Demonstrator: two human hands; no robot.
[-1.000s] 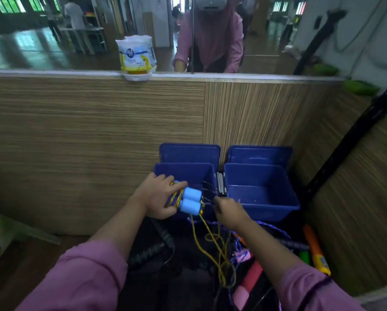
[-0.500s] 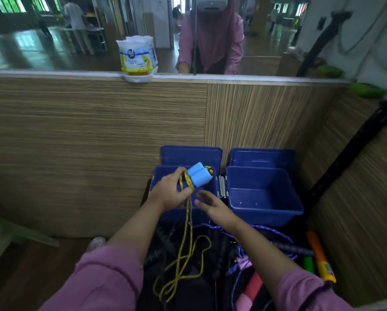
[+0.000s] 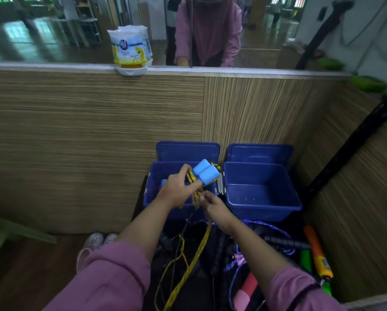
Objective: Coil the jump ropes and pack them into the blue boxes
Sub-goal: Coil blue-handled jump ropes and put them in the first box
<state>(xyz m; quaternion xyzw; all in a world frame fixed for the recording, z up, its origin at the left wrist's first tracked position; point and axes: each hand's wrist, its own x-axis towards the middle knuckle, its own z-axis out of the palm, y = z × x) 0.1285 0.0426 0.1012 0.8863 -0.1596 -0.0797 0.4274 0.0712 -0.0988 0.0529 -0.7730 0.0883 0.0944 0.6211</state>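
Note:
Two open blue boxes stand side by side against the wooden wall, the left box (image 3: 151, 199) and the right box (image 3: 263, 206), lids tipped back. My left hand (image 3: 176, 189) grips the two light-blue foam handles (image 3: 206, 175) of a yellow jump rope over the left box. Just below, my right hand (image 3: 213, 207) pinches the yellow rope (image 3: 193, 261), which hangs down in loose loops to the floor. A light-blue and pink item (image 3: 163, 184) lies inside the left box, mostly hidden by my hand.
More ropes lie in a heap below: a purple rope (image 3: 277, 232), black handles (image 3: 280, 240), an orange handle (image 3: 317, 252), green handles (image 3: 305, 260) and a pink handle (image 3: 246, 291). A white pack (image 3: 129, 49) sits on the ledge under a mirror. Shoes (image 3: 98, 240) rest at left.
The left hand lifted the blue handles up from in front of the box to above it. The right hand moved up the rope, close under the left hand; the hanging loops shifted.

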